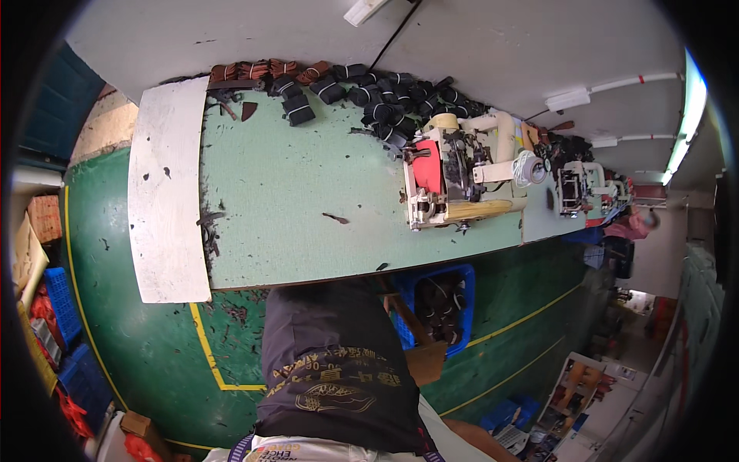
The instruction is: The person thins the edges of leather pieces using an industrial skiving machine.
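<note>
Neither of my hands shows. Part of my right forearm [475, 440] comes in at the lower edge, its hand out of the picture. My dark apron [323, 331] faces a long pale green workbench [300, 185]. On the bench stands a cream-coloured machine [493, 169] with a red plate [426, 167] and a spool of white thread or cord [528, 169]. Black strap-like bundles [299, 110], tied with pale bands, lie heaped along the wall. Several brown bundles [252, 71] lie at the far left. A small dark scrap [335, 219] rests mid-bench.
A white board [168, 192] covers the bench's left end. Below the bench, a blue basket [469, 286] holds dark brown bundles, beside a wooden stool [426, 362]. Scraps litter the green floor [100, 285]. Blue crates [61, 300] stand at left. Another person [633, 223] is far right.
</note>
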The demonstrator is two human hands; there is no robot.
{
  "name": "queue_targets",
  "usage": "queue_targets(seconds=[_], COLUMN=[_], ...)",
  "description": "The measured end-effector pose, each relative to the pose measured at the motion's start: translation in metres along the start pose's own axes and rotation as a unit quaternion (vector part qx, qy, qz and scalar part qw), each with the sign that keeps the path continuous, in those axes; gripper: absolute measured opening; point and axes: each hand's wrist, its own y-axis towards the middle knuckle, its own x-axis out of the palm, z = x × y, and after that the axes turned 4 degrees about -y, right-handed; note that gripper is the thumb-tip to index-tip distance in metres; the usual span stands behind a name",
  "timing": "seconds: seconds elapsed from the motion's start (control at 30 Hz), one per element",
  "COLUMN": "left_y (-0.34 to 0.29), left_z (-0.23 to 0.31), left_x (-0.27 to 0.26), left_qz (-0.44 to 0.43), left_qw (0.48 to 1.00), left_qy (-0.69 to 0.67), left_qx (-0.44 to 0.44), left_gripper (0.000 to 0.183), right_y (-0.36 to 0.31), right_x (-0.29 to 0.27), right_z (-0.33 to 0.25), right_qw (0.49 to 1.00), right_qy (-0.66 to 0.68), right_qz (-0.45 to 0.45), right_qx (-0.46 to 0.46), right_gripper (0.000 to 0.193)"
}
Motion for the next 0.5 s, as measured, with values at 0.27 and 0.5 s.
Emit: queue_targets(seconds=[0.27,0.5], left_y=[0.043,0.066], left_z=[-0.035,-0.047], left_x=[0.003,0.008], left_qz=[-0.023,-0.014], left_qw=[0.997,0.988], left_qy=[0.056,0.116], left_qx=[0.051,0.101], left_gripper=[0.027,0.026], right_y=[-0.034,-0.052], right_x=[-0.003,-0.01], right_z=[-0.042,-0.081], right_qw=[0.99,0.965], right_qy=[-0.124,-0.225], right_qz=[0.045,0.055], right_qx=[-0.057,-0.124], right_gripper=[0.031,0.032])
